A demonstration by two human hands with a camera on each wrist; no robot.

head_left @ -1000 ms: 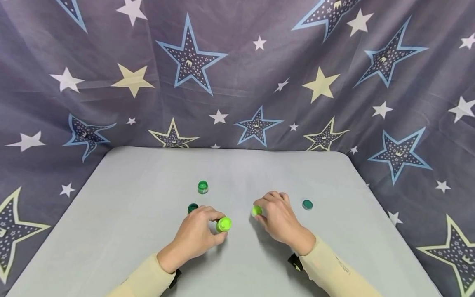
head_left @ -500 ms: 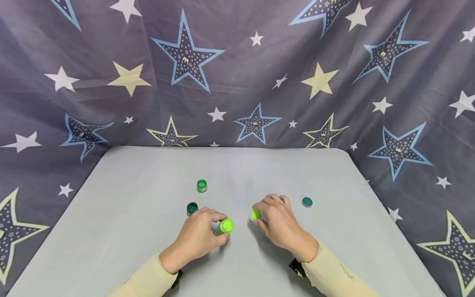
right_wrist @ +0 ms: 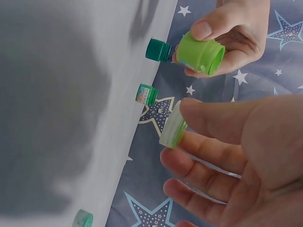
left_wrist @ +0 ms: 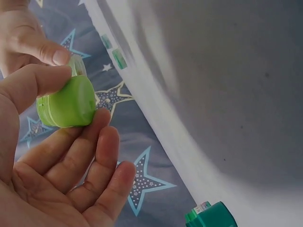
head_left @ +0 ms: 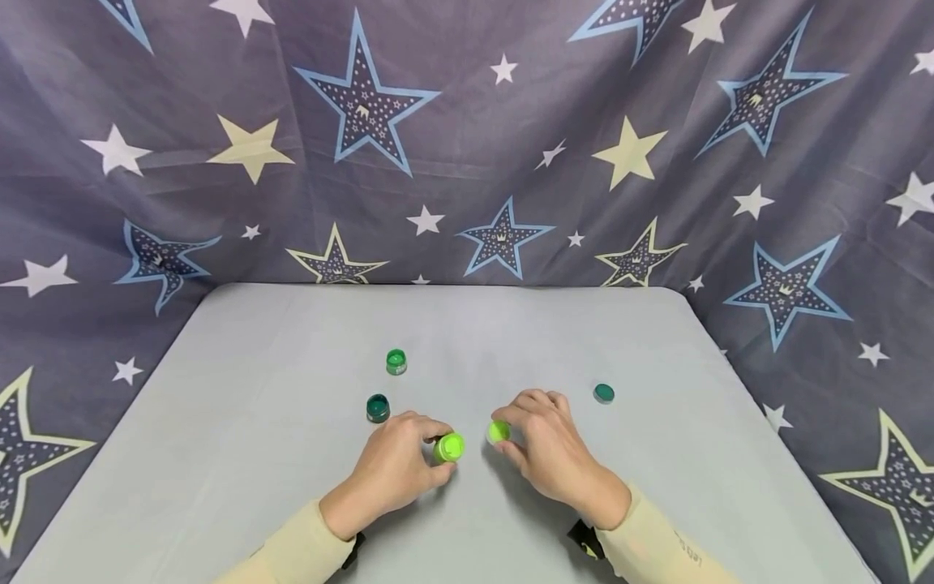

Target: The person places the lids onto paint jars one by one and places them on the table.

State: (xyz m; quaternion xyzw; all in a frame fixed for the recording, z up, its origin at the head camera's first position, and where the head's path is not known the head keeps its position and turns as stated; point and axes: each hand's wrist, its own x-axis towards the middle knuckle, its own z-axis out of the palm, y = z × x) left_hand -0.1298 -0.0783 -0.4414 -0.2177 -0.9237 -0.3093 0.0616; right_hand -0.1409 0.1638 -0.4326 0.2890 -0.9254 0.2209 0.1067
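My left hand [head_left: 397, 461] grips a small lime-green paint jar [head_left: 449, 447] between thumb and fingers. The jar's uncapped mouth tips toward the right, showing lime paint [right_wrist: 217, 60] inside in the right wrist view. Across a short gap, my right hand [head_left: 549, 446] pinches a clear screw lid [right_wrist: 173, 126] by its edge, its inner face smeared lime. A dark green jar [head_left: 378, 409], uncapped, stands just beyond the left knuckles. Farther back stands a brighter green jar [head_left: 396, 362], also without its lid.
A dark green lid [head_left: 604, 393] lies on the grey-covered table [head_left: 241, 454], right of the right hand. Behind the table hangs a dark curtain [head_left: 467, 130] printed with stars.
The lime jar and its lid have come slightly closer together, the lid moving left and nearer the body. Both hands keep their grips, and the head view has shifted a little.
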